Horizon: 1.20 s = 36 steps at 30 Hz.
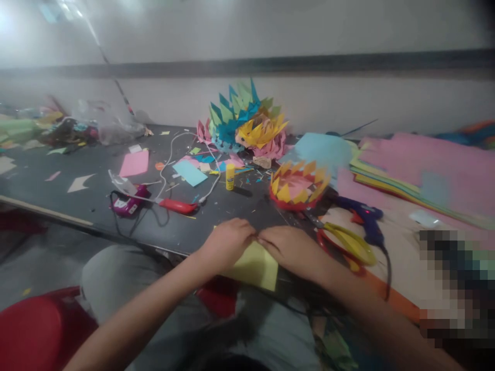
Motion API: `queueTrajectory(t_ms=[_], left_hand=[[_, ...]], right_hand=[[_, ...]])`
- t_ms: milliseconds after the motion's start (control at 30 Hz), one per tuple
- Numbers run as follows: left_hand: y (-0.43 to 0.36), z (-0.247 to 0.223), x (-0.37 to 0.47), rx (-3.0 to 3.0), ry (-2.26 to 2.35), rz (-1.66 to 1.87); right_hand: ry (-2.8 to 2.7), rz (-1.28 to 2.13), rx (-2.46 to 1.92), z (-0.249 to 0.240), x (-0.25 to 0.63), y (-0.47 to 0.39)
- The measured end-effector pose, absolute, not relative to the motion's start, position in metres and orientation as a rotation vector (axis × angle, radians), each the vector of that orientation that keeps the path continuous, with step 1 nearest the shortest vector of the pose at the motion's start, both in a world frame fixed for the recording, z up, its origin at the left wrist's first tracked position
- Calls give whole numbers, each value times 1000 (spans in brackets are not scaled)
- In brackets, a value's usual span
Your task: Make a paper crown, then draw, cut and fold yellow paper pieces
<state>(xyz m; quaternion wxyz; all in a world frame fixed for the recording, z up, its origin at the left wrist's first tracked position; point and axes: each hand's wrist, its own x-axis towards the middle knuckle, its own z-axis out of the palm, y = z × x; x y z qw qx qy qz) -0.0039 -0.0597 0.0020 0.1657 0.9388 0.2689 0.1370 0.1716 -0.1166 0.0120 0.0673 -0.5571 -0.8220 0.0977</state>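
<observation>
At the table's front edge my left hand (231,242) and my right hand (288,247) meet, fingertips close together at the top of a yellow-green paper sheet (255,265). The fingers of both hands are closed on this sheet, whose lower part hangs towards my lap. Beyond the hands stands a yellow glue stick (230,177). A red and yellow paper crown (297,186) sits behind my right hand. Scissors with yellow and red handles (348,243) lie right of it.
A dark blue glue gun (365,216) and stacked coloured paper (429,159) occupy the right. More paper crowns (247,121) stand at the back. Left lie a red-handled tool (178,205), a white cable, a purple box (126,205) and scraps. A red stool (34,330) is lower left.
</observation>
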Motion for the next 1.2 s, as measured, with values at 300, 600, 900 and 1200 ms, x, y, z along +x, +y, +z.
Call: queueTrajectory(t_ms=[300, 600, 900, 1200], left_hand=[[-106, 32, -53, 2791, 335, 400], [-73, 30, -104, 2892, 957, 508], [-113, 55, -45, 2844, 439, 165], [-101, 12, -54, 2072, 968, 413]], right_hand=[[-2605, 174, -1171, 49, 158, -178], [-2509, 27, -1328, 51, 188, -191], [-2463, -3, -1174, 57, 162, -178], [-1683, 803, -1574, 7, 167, -188]])
